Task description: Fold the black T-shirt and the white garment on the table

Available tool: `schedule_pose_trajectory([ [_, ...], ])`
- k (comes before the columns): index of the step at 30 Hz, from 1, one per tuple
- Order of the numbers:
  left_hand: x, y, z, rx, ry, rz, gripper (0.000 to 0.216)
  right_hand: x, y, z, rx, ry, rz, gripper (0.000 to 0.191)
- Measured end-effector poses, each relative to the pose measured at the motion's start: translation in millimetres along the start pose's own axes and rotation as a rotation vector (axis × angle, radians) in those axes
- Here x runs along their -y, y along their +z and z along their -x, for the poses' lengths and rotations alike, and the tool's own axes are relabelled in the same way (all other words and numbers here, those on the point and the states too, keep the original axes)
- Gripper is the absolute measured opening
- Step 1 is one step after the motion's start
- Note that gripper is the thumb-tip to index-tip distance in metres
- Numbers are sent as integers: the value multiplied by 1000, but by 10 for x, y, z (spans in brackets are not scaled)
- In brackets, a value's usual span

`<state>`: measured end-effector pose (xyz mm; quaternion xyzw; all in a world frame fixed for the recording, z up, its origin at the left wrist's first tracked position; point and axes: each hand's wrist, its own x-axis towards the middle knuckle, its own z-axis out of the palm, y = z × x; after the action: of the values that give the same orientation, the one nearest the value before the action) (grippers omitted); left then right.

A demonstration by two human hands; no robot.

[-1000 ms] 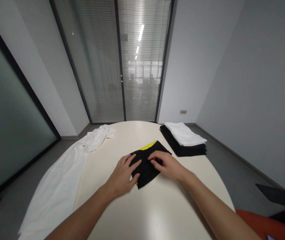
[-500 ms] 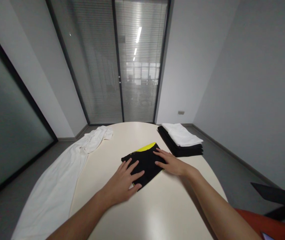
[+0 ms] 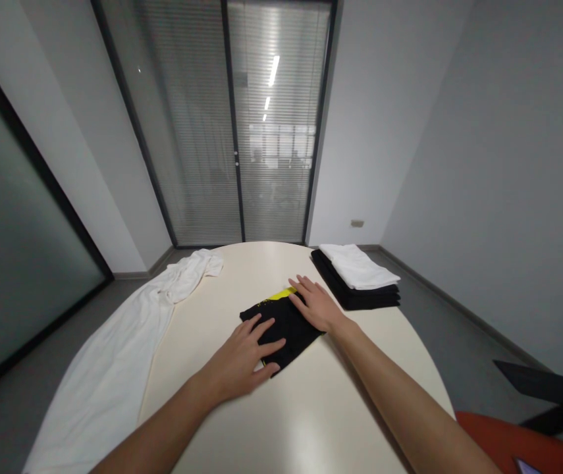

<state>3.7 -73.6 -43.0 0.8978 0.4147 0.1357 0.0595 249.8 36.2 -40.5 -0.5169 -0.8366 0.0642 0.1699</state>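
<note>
Black, yellow-edged folded cloth lies on the pale surface; left hand and right hand spread over it, grasping nothing. Smoothing seems the step in hand; the next move likely calls for light, even pressure, keeping the folds aligned

A round, cream-coloured table with a smooth, glossy top carries the clothes. Along its left side a long white garment lies spread out, crumpled toward the far end. Near the middle lies a folded black garment with a yellow area along its far edge. At the far right sits a stack of folded black cloths, topped by a folded white cloth.
</note>
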Motion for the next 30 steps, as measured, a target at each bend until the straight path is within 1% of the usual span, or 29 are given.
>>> schedule_pose_trajectory([
  [2,0,-3,6,-15,8,8,48,9,82,-36,109,91,1,65],
  [3,2,-4,3,-23,11,11,47,3,115,-45,139,116,2,66],
  [6,43,8,-35,-88,-10,19,43,-30,170,-44,149,120,7,68],
  [9,160,69,-102,-232,-119,4,46,-54,179,-32,127,107,2,68],
  [10,211,101,-122,-265,-161,-4,47,-55,176,-28,117,101,-2,68],
  [12,309,170,-148,-279,-217,-7,48,-45,153,-18,76,78,-7,64],
  [14,377,226,-155,-273,-233,13,46,-17,92,3,-1,62,9,56],
  [15,394,242,-153,-279,-238,27,45,2,43,22,-51,80,32,52],
  [16,400,250,-151,-293,-247,42,43,20,-16,48,-99,128,64,48],
  [18,387,242,-147,-324,-267,72,40,43,-155,123,-146,308,143,45],
  [20,358,214,-150,-340,-274,96,37,33,-294,219,-88,513,203,52],
  [22,330,180,-156,-345,-278,112,35,-14,-398,320,18,609,210,64],
  [24,301,143,-161,-344,-288,128,33,-83,-450,402,114,627,167,71],
  [27,224,82,-150,-332,-320,157,32,-178,-431,456,268,586,0,73],
  [28,183,58,-141,-323,-328,165,30,-200,-404,455,297,569,-59,71],
  [29,133,34,-128,-309,-331,175,29,-218,-372,446,295,553,-105,67],
  [30,74,11,-114,-296,-327,185,27,-231,-334,430,260,541,-135,60],
])
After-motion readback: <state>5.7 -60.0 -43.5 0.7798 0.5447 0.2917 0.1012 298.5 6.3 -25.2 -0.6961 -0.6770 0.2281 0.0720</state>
